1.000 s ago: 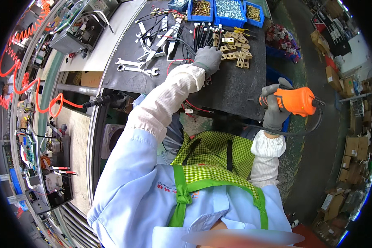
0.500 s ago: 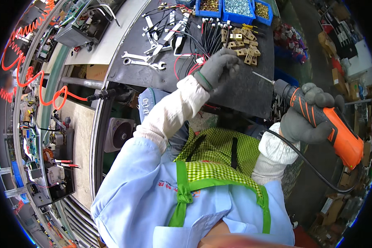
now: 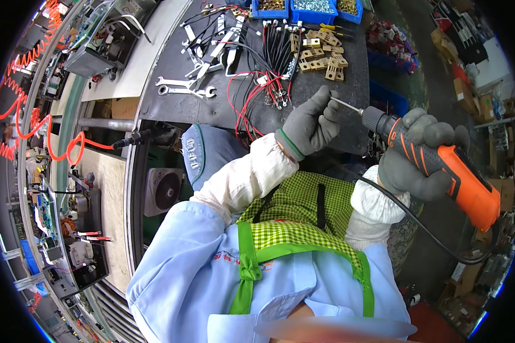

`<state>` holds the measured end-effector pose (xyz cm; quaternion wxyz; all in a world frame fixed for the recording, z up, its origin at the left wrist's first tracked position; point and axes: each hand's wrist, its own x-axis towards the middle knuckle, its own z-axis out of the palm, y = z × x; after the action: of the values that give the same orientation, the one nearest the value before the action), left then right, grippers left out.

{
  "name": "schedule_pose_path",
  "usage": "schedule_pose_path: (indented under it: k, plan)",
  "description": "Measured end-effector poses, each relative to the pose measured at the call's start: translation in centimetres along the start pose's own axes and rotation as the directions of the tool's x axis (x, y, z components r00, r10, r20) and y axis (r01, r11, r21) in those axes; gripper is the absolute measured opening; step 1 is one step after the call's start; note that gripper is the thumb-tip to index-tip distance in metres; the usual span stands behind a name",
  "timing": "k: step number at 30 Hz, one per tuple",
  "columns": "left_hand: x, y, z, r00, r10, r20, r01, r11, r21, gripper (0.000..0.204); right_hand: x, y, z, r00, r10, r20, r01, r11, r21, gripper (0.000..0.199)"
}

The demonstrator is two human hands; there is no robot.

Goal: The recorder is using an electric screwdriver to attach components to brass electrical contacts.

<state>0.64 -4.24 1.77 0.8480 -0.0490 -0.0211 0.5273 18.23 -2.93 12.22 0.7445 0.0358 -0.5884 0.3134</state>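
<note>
In a grey glove, my right hand [image 3: 413, 171] is wrapped round an orange and black corded electric screwdriver [image 3: 476, 191]. The tool's long thin bit [image 3: 348, 105] points left. At the bit's tip, my gloved left hand [image 3: 312, 127] has its fingertips pinched together; whatever small thing they may hold is hidden. Just beyond that hand, on the dark tabletop [image 3: 337, 128], lies a bundle of black and red cables [image 3: 276, 54] with ring ends. Several brass-coloured blocks [image 3: 335, 73] are heaped beside the cables.
Open-end wrenches [image 3: 183, 88] lie on the table's left part. Small blue bins [image 3: 313, 19] of metal fasteners stand along the far edge. On the right, a blue crate [image 3: 392, 62] sits lower down. An orange coiled hose [image 3: 51, 147] hangs at the left. The screwdriver's black cord [image 3: 423, 226] loops below.
My left hand has come down and right, so its pinched fingertips are now at the bit's tip. The screwdriver has shifted slightly left. The table shows a little lower and further left in view.
</note>
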Motion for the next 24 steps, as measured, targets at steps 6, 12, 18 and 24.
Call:
schedule_pose_path:
  k: [6,12,18,24]
  plan:
    - [0.5,-1.1,0.4,0.99,0.048,-0.134,-0.04,0.997,0.061,0.026,-0.9,0.2,-0.9,0.999,-0.022,-0.038,0.02,0.999,-0.043,0.067]
    - [4.2,2.3,-0.9,0.909,0.401,-0.112,-0.065,0.402,0.913,0.037,-0.8,-0.3,-2.7,0.955,-0.013,-0.295,-0.082,0.947,-0.31,0.066]
    - [11.8,6.5,-1.4,0.856,0.44,0.273,0.296,-0.848,0.44,0.053,-0.1,-1.1,-3.3,0.962,-0.05,-0.269,-0.025,0.963,-0.268,0.065]
    - [12.5,6.5,-1.4,0.879,0.396,0.267,0.264,-0.869,0.418,0.038,-0.9,-1.3,-4.3,0.963,-0.006,-0.27,-0.071,0.96,-0.273,0.06]
